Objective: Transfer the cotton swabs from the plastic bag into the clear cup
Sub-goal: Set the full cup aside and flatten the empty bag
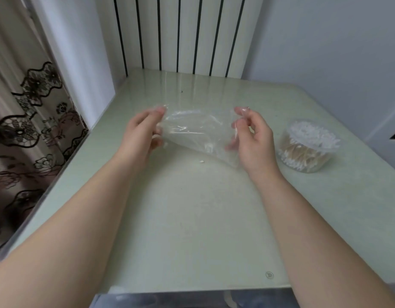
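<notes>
Here left hand [140, 132] and right hand [252, 141] pinch plastic bag [193, 130] edges.

Clear plastic bag [198, 134] aloft; swab-filled clear cup [307, 147] right.

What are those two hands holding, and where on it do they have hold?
A thin, clear, crumpled plastic bag: the left hand pinches its left edge, the right hand its right edge.

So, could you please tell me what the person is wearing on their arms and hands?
Nothing that shows: both forearms are bare up to the frame edge, with no sleeves, and the left hand and right hand carry no gloves, watch or bracelet.
</notes>
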A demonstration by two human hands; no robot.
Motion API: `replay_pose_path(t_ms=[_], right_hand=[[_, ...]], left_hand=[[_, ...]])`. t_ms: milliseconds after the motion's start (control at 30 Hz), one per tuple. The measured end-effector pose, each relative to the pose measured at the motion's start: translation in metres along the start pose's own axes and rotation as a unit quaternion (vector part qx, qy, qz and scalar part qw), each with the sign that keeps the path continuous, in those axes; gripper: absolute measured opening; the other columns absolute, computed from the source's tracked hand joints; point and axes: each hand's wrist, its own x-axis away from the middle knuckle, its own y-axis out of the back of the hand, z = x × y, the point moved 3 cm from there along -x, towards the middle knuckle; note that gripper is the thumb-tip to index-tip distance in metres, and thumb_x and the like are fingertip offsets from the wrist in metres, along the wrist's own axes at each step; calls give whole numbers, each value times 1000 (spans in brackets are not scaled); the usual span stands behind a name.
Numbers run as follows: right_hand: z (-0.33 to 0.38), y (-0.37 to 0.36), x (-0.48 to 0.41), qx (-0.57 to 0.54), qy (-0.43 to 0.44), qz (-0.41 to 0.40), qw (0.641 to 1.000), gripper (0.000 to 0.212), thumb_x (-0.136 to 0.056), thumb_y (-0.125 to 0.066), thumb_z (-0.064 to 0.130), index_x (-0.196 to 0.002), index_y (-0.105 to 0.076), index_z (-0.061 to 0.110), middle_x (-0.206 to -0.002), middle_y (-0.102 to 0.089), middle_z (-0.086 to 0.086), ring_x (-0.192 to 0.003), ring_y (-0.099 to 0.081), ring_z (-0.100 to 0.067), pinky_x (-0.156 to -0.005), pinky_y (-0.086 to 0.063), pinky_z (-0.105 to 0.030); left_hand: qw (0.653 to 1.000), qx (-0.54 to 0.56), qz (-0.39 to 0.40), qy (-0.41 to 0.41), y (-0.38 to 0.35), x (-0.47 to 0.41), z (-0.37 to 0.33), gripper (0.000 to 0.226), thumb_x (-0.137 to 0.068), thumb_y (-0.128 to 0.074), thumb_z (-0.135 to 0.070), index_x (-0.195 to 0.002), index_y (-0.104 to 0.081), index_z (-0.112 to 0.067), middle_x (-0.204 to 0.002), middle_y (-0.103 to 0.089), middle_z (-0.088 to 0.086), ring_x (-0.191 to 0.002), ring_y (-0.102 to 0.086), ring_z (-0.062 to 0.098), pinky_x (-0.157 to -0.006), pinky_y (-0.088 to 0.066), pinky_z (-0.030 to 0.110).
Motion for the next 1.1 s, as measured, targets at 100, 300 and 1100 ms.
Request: replay_pose_path(t_ms=[100,300,1100], right_hand=[[2,1,0,-32,-55,9,998,24,-106,-38,13,-117,-55,26,-89,-61,-1,-43,-47,-13,-44,-49,-33],[0,4,-1,-41,-123,25,991,16,-103,-51,27,-119,-51,30,-79,-65,-4,-40,-44,-17,-41,-41,-26],[-2,15,-2,61,-173,65,981,61,-102,-48,30,-150,-22,56,-70,-55,2,-45,-33,-10,-40,-24,-17]], left_hand=[[995,-60,76,-18,-6,2,1,46,-77,-59,-67,-99,-76,-30,-112,-70,-9,-106,-64,12,-84,-54,29],[990,-115,1,-77,-10,1,2,28,-101,-62,-36,-85,-63,-14,-65,-64,-12,-59,-61,9,-66,-53,28],[990,-122,59,-40,-12,2,2,33,-100,-62,-30,-133,-57,-33,-98,-76,-5,-85,-74,12,-78,-57,33]])
